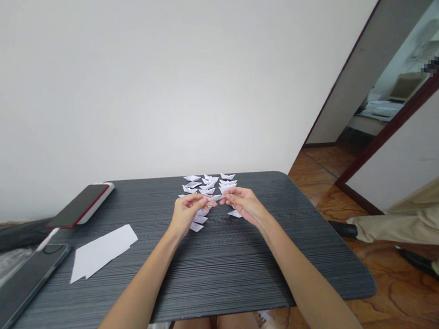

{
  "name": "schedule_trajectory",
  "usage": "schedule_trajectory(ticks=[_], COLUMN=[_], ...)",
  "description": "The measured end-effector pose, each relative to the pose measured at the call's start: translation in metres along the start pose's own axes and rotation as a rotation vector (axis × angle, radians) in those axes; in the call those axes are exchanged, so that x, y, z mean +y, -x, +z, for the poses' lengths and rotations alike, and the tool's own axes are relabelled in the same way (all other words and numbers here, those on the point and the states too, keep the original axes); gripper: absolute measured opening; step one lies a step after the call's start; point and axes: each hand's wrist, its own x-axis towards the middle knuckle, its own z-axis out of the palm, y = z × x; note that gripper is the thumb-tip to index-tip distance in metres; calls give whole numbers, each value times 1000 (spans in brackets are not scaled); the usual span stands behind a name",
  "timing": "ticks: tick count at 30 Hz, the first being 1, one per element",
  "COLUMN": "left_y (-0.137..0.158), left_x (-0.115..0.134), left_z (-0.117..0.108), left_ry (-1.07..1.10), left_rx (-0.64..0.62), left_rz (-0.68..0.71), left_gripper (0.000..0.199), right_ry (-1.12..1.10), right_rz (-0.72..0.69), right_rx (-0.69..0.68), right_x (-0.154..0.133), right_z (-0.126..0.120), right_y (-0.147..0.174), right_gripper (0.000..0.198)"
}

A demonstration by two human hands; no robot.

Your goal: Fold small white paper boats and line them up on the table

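Between my two hands, above the dark table (210, 271), is a small white folded paper boat (215, 198). My left hand (188, 212) pinches one end of it and my right hand (245, 203) pinches the other, fingers closed on both sides. Several more white paper boats (207, 185) stand in rows just behind and beneath my hands. One boat (235, 213) lies under my right hand, and a few (196, 227) are partly covered by my left hand.
White paper sheets (104, 251) lie on the table's left. A red-edged phone (81, 206) rests on a white object, with another dark device (28, 286) nearer me. A wall (154, 77) borders the back. A person's trousered leg (402, 224) shows at right.
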Motion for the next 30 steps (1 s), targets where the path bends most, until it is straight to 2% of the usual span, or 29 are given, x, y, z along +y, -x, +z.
schedule_trajectory(ticks=[6,12,16,20,23,30], left_y=[0,-1,-1,0,0,2], left_x=[6,12,16,17,15,10], left_z=[-2,-14,-18,-16,-15,-10], left_ry=[41,-193,-329,-383,-397,-565], left_rx=[-97,-221,-270,-302,-311,-218], left_rz=[-43,-216,-269,-270,-240,-101], left_gripper=[9,19,23,22,24,15], right_ry=[12,103,236,373,465,571], right_rz=[77,212,207,157,158,119], right_rx=[-122,-256,-308,-312,-272,-115], right_x=[-2,-1,-3,-2,-1,2], right_z=[-6,-13,-13,-9,-5,3], right_y=[2,4,5,5,4,3], right_gripper=[15,16,16,23,19,12])
